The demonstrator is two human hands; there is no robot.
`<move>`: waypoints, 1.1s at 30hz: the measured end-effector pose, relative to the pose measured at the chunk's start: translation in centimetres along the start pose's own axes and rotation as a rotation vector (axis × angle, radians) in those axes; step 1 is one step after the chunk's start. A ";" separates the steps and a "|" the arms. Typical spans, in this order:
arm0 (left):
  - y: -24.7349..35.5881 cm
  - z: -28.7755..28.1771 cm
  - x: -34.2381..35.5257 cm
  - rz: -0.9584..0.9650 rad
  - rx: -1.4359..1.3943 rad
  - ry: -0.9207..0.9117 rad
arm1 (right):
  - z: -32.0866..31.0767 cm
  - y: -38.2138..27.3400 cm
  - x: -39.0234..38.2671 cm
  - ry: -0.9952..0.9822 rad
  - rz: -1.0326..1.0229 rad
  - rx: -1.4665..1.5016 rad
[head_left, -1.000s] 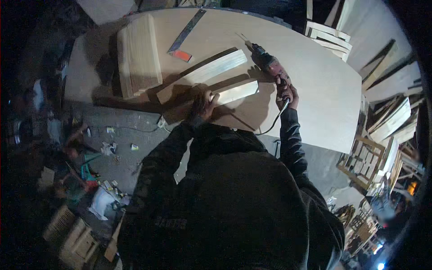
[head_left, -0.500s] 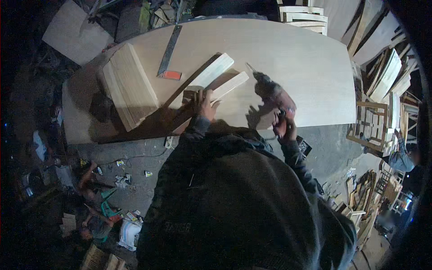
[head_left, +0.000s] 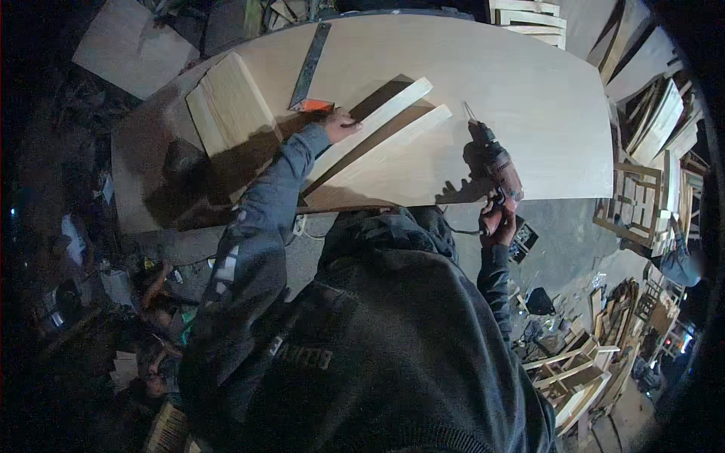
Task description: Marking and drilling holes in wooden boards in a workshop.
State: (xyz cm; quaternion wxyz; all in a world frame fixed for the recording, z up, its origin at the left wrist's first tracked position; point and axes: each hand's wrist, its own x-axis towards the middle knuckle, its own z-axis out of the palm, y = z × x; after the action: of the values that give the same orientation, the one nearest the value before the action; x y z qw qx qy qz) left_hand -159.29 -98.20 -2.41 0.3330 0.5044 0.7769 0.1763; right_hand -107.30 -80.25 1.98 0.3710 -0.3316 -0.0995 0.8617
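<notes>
Pale, slim wooden strips (head_left: pixel 389 112) lie on the tan plywood sheet (head_left: pixel 551 113), the left hand (head_left: pixel 342 127) at the farther, perhaps steadying it, its pinch unclear, while the right hand (head_left: pixel 500 225) encircles the red-and-black power drill (head_left: pixel 505 174), seemingly keeping it clear.

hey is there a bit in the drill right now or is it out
In: a thin bit juts from the front of the red drill, gripped by the right hand. Whether it's spinning, I cannot tell.
</notes>
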 end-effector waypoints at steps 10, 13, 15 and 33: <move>9.9 8.7 -4.8 -0.187 0.129 0.155 | -1.3 -5.2 4.3 0.017 0.146 0.209; 12.3 7.9 -6.0 -0.045 0.272 -0.086 | -0.4 -5.4 2.6 -0.309 0.273 -0.051; 14.0 7.3 -6.6 0.016 0.391 -0.210 | 0.5 -5.0 -0.8 -0.174 0.113 -0.083; 22.6 7.9 0.0 0.811 0.820 -0.462 | 0.6 -6.7 -49.6 0.895 -0.025 -1.060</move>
State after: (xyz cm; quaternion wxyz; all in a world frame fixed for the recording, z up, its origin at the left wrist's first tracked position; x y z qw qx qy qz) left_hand -138.75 -89.04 5.70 0.1783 0.8713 0.4360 -0.1376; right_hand -78.82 -110.45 29.89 0.1743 -0.7906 -0.3482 0.4726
